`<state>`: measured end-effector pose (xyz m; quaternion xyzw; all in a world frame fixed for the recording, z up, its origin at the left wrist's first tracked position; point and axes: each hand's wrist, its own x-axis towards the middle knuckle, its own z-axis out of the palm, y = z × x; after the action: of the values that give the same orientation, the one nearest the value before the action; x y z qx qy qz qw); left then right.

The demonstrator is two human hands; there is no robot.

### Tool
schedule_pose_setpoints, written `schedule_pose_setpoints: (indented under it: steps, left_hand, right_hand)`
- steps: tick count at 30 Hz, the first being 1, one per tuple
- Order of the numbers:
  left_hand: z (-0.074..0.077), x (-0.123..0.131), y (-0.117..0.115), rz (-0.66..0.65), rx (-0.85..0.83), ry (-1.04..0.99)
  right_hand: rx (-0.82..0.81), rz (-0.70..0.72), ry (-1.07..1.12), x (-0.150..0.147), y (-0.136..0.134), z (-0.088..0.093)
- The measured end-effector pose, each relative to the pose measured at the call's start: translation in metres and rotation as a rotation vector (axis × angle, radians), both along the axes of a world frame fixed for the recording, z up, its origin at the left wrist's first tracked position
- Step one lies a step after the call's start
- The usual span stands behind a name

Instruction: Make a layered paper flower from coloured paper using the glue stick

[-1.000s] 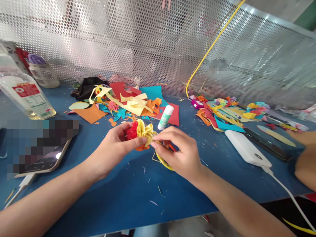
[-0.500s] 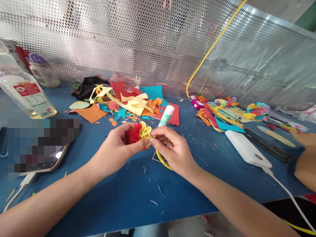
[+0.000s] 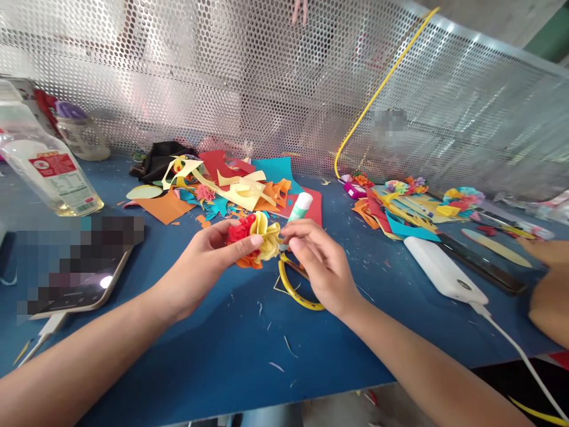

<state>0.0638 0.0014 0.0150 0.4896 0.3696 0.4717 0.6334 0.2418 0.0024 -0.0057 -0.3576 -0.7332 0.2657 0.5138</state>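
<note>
My left hand (image 3: 200, 267) is closed around a bunch of paper flowers (image 3: 267, 237), its thumb across the front. Red, yellow and orange ruffled blooms show in the bunch, the yellow one facing right. Close by that yellow bloom, my right hand (image 3: 326, 261) has loosely bent fingers, thumb and forefinger apart, with nothing visible between them. Under the right hand lie yellow-handled scissors (image 3: 291, 290), partly hidden by it. A glue stick (image 3: 301, 207) with a white cap stands tilted just behind the right hand.
Coloured paper scraps (image 3: 240, 190) are heaped behind my hands. At left are a phone (image 3: 95, 279) and a clear bottle (image 3: 62, 178). A white power bank (image 3: 444, 273) with a cable lies right, near another person's arm (image 3: 551, 290). Perforated metal mesh (image 3: 267, 89) rises behind.
My right fingers have let go of the yellow bloom and drawn slightly right. The bunch has turned, showing more yellow and orange. More of the scissors' handle shows.
</note>
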Motion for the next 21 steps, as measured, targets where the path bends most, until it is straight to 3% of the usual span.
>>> schedule_pose_setpoints:
  steps: [3, 11, 21]
  left_hand:
    - [0.0002, -0.0025, 0.001, -0.025, 0.001, 0.007]
    - [-0.0023, -0.0085, 0.0074, 0.014, -0.035, 0.054]
    - [0.0013, -0.0075, 0.0039, -0.045, -0.086, 0.106]
  right_hand:
    - [-0.154, 0.004, 0.069, 0.0004, 0.0045, -0.0032]
    - [-0.368, 0.259, 0.19, -0.0006, 0.0087, -0.0062]
    - [-0.45, 0.262, 0.218, -0.0049, 0.0105, -0.0062]
